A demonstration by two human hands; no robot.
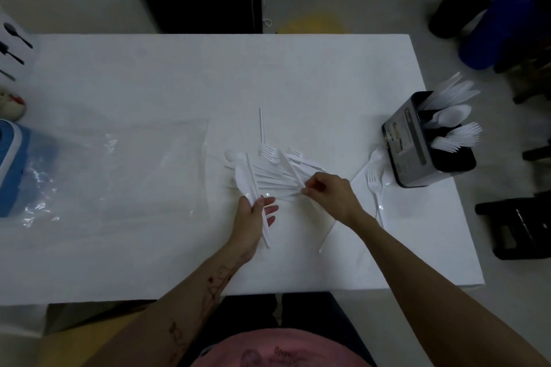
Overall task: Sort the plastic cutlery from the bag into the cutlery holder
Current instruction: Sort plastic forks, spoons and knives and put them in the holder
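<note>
A loose pile of white plastic cutlery (269, 171) lies in the middle of the white table (149, 74). My left hand (253, 217) grips a small bunch of white pieces that stick out above and below the palm. My right hand (331, 191) pinches the handle end of a white piece at the pile's right edge. The black cutlery holder (417, 146) stands at the table's right edge with knives, spoons and forks upright in separate compartments. A clear plastic bag (119, 170) lies flat at the left.
Two white forks (375, 185) lie between the pile and the holder. A blue and white container (12, 164) sits at the left edge under the bag's corner. Dark stools and blue and black tubs stand on the floor to the right.
</note>
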